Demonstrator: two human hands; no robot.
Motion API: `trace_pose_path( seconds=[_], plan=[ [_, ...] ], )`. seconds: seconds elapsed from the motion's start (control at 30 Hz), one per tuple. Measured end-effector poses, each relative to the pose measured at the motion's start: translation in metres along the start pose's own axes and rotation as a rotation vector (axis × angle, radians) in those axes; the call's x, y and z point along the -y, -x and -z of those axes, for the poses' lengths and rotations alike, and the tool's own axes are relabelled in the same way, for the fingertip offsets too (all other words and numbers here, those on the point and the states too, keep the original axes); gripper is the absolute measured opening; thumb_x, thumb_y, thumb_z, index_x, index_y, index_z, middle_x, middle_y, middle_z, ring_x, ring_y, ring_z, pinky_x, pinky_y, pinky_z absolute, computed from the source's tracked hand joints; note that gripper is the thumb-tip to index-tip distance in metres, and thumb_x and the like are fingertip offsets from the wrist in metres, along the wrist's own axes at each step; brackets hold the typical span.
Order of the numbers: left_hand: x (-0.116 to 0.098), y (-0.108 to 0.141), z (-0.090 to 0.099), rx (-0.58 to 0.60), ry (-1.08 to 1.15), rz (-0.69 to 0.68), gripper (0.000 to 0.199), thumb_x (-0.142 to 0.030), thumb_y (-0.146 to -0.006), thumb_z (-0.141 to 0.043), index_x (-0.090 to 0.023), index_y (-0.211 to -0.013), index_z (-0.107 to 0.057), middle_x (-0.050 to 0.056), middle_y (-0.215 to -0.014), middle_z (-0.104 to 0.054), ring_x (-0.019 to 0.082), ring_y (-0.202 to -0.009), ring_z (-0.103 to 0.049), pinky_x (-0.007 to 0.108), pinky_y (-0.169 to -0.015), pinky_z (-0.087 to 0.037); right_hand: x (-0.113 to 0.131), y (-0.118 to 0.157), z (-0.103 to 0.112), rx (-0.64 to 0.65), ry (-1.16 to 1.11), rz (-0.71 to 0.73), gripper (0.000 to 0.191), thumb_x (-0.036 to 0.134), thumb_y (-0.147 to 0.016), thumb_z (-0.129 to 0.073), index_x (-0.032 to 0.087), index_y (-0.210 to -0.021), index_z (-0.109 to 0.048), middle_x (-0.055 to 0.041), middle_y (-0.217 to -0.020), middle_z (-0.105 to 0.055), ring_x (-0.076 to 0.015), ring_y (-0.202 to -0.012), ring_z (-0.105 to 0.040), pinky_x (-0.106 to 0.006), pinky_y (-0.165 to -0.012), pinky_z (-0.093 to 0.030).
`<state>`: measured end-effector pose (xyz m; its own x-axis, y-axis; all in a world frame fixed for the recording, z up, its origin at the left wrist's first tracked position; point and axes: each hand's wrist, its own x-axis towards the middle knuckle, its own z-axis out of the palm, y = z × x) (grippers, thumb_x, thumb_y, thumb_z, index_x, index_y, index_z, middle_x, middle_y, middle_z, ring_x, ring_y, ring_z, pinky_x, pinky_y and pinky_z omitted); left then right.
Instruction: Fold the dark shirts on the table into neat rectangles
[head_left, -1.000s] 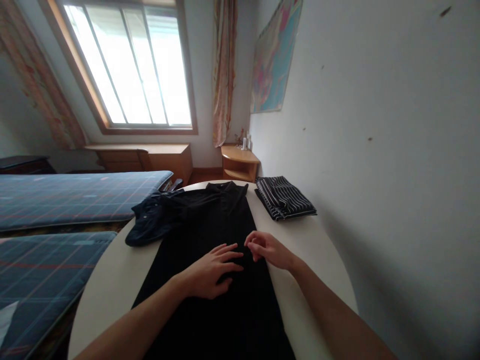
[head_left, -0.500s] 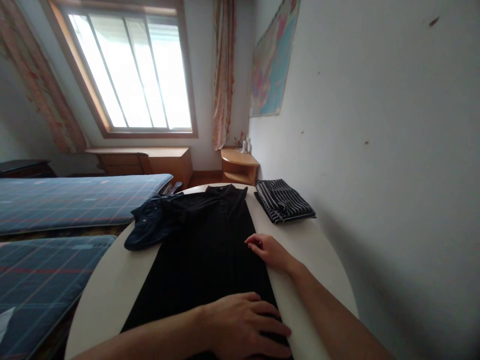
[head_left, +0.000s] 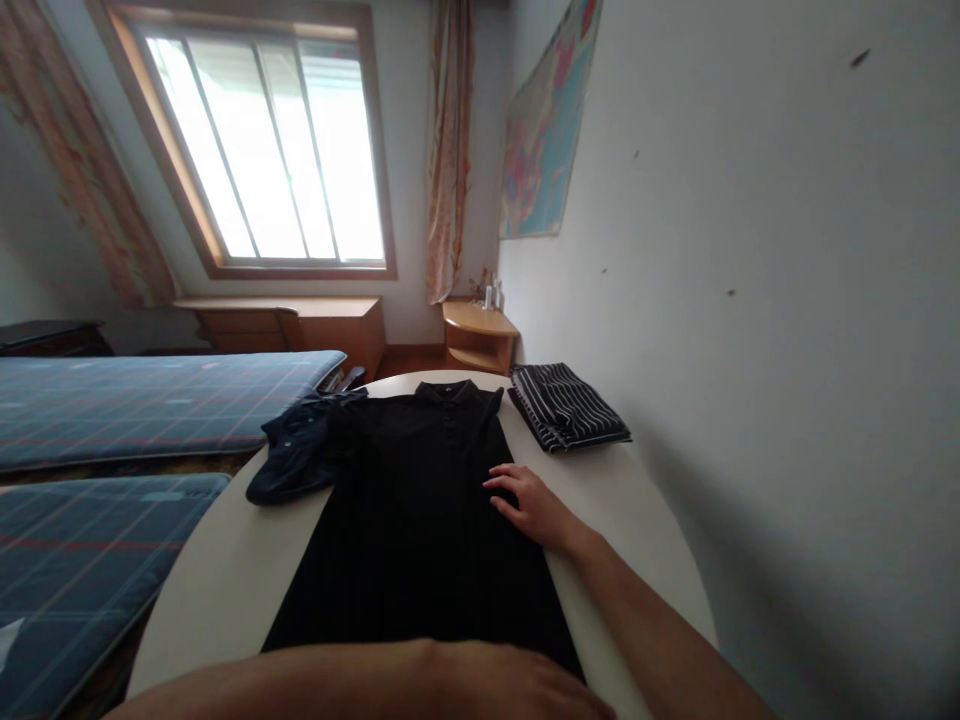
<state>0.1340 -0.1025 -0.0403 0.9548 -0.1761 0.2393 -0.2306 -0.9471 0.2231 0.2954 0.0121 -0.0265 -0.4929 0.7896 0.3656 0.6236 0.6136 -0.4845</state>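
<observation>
A black collared short-sleeved shirt (head_left: pixel 405 540) lies spread front up on the round white table (head_left: pixel 202 590), collar at the far end. My right hand (head_left: pixel 529 502) rests at the shirt's right edge, its fingers stretched out and apart, holding nothing. Across the lower part of the shirt reaches my left hand (head_left: pixel 517 685). The bottom of the picture cuts off much of it; the fingers that show look stretched out over the cloth. A dark navy buttoned garment (head_left: pixel 292 455) lies by the shirt's left sleeve. To the right is a folded black-and-white striped cloth (head_left: pixel 570 405).
Two plaid mattresses (head_left: pixel 150 405) lie left of the table. A white wall (head_left: pixel 787 400) runs close along the right side. Beyond stand a wooden desk (head_left: pixel 337 320) under the window and a small corner shelf (head_left: pixel 480 320) with small items.
My left hand has slid down towards the bottom of the picture. My right hand's fingers have spread apart. The shirt's upper part and collar now lie flatter and straighter.
</observation>
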Motion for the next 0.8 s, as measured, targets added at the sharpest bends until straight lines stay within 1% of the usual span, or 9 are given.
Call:
trace_pose_path(
  seconds=[0.1, 0.17, 0.27, 0.33, 0.47, 0.53, 0.6, 0.7, 0.8],
  plan=[
    [0.02, 0.013, 0.043, -0.102, -0.026, 0.245, 0.036, -0.033, -0.099, -0.046, -0.019, -0.129, -0.062, 0.006, -0.136, -0.062, 0.019, -0.129, -0.053, 0.031, -0.115, -0.037, -0.003, -0.001, 0.001, 0.004, -0.084, -0.017, 0.024, 0.023, -0.092, -0.056, 0.022, -0.11, -0.071, -0.008, -0.121, -0.069, -0.0223, -0.117, -0.059, -0.042, -0.107, -0.042],
    [0.034, 0.026, 0.062, -0.129, -0.104, 0.42, 0.036, -0.033, -0.097, -0.05, -0.024, -0.129, -0.061, 0.006, -0.142, -0.057, 0.025, -0.136, -0.046, 0.042, -0.118, -0.031, -0.006, -0.004, 0.003, -0.004, -0.157, -0.064, 0.025, 0.023, -0.094, -0.051, 0.021, -0.11, -0.07, -0.0075, -0.116, -0.071, -0.0212, -0.112, -0.063, -0.04, -0.104, -0.045],
    [0.046, 0.044, 0.067, -0.128, -0.164, 0.741, 0.054, -0.039, -0.091, -0.059, -0.028, -0.143, -0.05, 0.009, -0.157, -0.039, 0.035, -0.147, -0.028, 0.058, -0.118, -0.023, -0.012, -0.015, 0.007, -0.034, -0.254, -0.163, 0.027, 0.027, -0.096, -0.047, 0.02, -0.112, -0.068, -0.0069, -0.11, -0.072, -0.0198, -0.104, -0.066, -0.036, -0.096, -0.05],
    [0.049, 0.05, 0.059, -0.107, -0.147, 0.865, 0.066, -0.046, -0.089, -0.061, -0.029, -0.15, -0.041, 0.01, -0.162, -0.028, 0.04, -0.149, -0.017, 0.065, -0.116, -0.021, -0.021, -0.028, 0.009, -0.078, -0.254, -0.214, 0.027, 0.029, -0.096, -0.048, 0.019, -0.113, -0.067, -0.007, -0.108, -0.073, -0.0191, -0.1, -0.068, -0.034, -0.092, -0.051],
    [0.045, 0.05, 0.046, -0.11, -0.079, 0.892, 0.077, -0.055, -0.089, -0.059, -0.029, -0.155, -0.031, 0.013, -0.164, -0.019, 0.043, -0.149, -0.008, 0.07, -0.114, -0.016, -0.046, -0.065, 0.011, -0.161, -0.051, -0.336, 0.032, 0.029, -0.093, -0.053, 0.017, -0.119, -0.065, -0.0101, -0.115, -0.07, -0.0201, -0.102, -0.067, -0.033, -0.095, -0.049],
    [0.044, 0.047, 0.048, -0.1, -0.031, 0.872, 0.078, -0.059, -0.089, -0.057, -0.028, -0.155, -0.031, 0.014, -0.164, -0.019, 0.044, -0.149, -0.008, 0.071, -0.113, -0.017, -0.058, -0.088, 0.011, -0.164, 0.042, -0.419, 0.039, 0.031, -0.093, -0.053, 0.017, -0.129, -0.061, -0.0115, -0.125, -0.067, -0.0223, -0.114, -0.063, -0.035, -0.102, -0.045],
    [0.049, 0.046, 0.056, -0.096, 0.022, 0.856, 0.07, -0.061, -0.091, -0.053, -0.029, -0.151, -0.039, 0.013, -0.161, -0.028, 0.043, -0.148, -0.016, 0.069, -0.113, -0.022, -0.069, -0.112, 0.011, -0.12, 0.072, -0.51, 0.045, 0.035, -0.096, -0.05, 0.018, -0.137, -0.057, -0.0113, -0.134, -0.063, -0.0235, -0.124, -0.059, -0.034, -0.106, -0.042],
    [0.065, 0.051, 0.069, -0.193, -0.012, 0.897, 0.055, -0.051, -0.095, -0.052, -0.029, -0.145, -0.048, 0.009, -0.157, -0.038, 0.038, -0.147, -0.027, 0.06, -0.114, -0.03, -0.082, -0.144, 0.009, -0.072, 0.077, -0.605, 0.049, 0.036, -0.098, -0.046, 0.016, -0.142, -0.054, -0.0115, -0.14, -0.059, -0.024, -0.13, -0.055, -0.032, -0.108, -0.04],
    [0.084, 0.061, 0.072, -0.307, -0.142, 0.992, 0.053, -0.04, -0.094, -0.057, -0.028, -0.145, -0.049, 0.009, -0.162, -0.028, 0.036, -0.149, -0.019, 0.057, -0.117, -0.027, -0.093, -0.168, 0.003, -0.069, 0.081, -0.632, 0.048, 0.034, -0.097, -0.045, 0.015, -0.14, -0.056, -0.0106, -0.139, -0.059, -0.0231, -0.13, -0.055, -0.03, -0.108, -0.04]
  ],
)
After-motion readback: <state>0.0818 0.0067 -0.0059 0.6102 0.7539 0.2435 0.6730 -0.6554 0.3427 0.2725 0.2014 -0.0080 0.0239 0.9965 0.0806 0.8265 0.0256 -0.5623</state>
